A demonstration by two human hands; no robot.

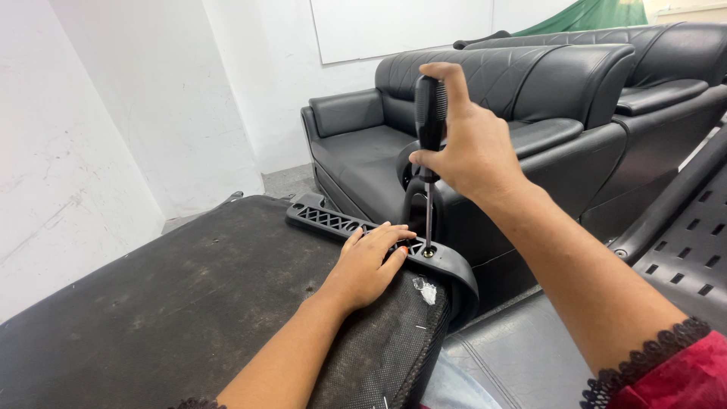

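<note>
My right hand (469, 148) grips the black handle of a screwdriver (430, 113) held upright, its metal shaft running down into a hole in a black plastic armrest bracket (333, 221). That bracket lies along the edge of an upturned chair seat (189, 303) covered in dark, dusty fabric. My left hand (367, 265) rests flat on the bracket and seat just left of the screwdriver tip, fingers apart, pressing down.
Black leather sofas (515, 83) stand close behind the seat. A black perforated plastic panel (689, 242) sits at the right. A white wall (98, 129) runs along the left, and grey floor (522, 356) shows below the seat's edge.
</note>
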